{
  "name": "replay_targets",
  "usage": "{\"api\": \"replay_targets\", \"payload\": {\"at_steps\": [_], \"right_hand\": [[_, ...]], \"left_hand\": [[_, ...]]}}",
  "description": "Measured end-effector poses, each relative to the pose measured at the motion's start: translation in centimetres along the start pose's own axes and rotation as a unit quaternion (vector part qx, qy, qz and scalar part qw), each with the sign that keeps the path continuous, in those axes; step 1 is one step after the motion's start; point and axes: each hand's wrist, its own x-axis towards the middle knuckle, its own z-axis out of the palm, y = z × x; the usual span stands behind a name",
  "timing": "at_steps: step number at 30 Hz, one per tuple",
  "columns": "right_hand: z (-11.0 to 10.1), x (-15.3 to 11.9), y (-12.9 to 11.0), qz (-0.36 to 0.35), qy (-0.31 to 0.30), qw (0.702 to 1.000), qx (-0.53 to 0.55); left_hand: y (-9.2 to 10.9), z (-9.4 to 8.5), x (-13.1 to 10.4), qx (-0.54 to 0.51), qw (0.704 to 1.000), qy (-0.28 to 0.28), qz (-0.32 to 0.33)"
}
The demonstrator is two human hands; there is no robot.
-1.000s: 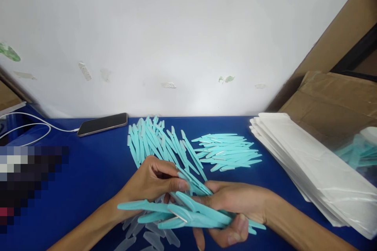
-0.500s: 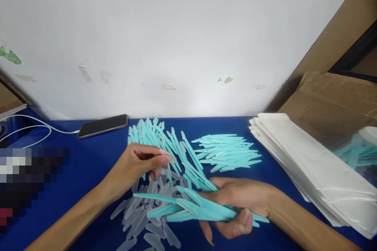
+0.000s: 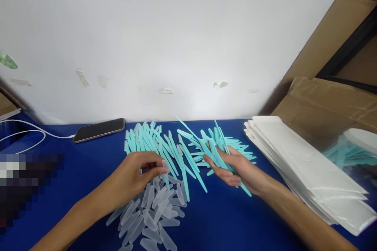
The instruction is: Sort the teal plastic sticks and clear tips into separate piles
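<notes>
Head view: right hand (image 3: pixel 239 168) angles inward, gripping turquoise razors (image 3: pixel 217 157); left hand (image 3: pixel 140 172) curls near clear caps (image 3: pixel 160 208), its hold unclear.

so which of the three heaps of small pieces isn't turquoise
The translucent heap, nearest the camera, is colourless; the left turquoise heap and right turquoise heap lie farther back.

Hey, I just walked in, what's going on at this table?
A person's right hand holds a bunch of turquoise sticks, seen against a pile of similar ones on the blue table. The left hand has thumb and finger close together near some scattered translucent pieces; whether it holds anything is unclear. Another turquoise pile lies beyond the left hand.
</notes>
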Motion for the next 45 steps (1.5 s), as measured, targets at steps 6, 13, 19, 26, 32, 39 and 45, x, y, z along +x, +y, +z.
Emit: {"api": "replay_targets", "payload": {"at_steps": [6,13,19,26,32,39,45], "right_hand": [[-0.2,0.8,1.6,-0.068,-0.039,0.997,-0.009],[0.0,1.0,1.9,-0.070,0.029,0.997,0.035],[0.1,1.2,2.1,-0.072,0.017,0.997,0.029],[0.3,1.5,2.7,-0.073,-0.018,0.997,0.008],[0.6,1.4,2.5,-0.071,-0.039,0.997,-0.016],[0.8,1.0,2.4,-0.047,-0.065,0.996,-0.050],[1.6,0.5,1.6,-0.023,-0.110,0.982,-0.150]], "left_hand": [[1.4,0.1,-0.5,0.038,0.997,-0.064,-0.007],[2.3,0.7,-1.4,0.093,0.991,-0.087,-0.029],[2.0,1.3,-1.8,0.178,0.981,-0.082,0.011],[1.5,1.5,-1.8,0.209,0.973,-0.064,0.073],[0.8,1.6,-1.7,0.203,0.969,-0.033,0.138],[0.6,1.6,-1.6,0.080,0.982,0.141,0.097],[1.1,1.0,-0.9,-0.193,0.959,0.206,-0.031]]}}
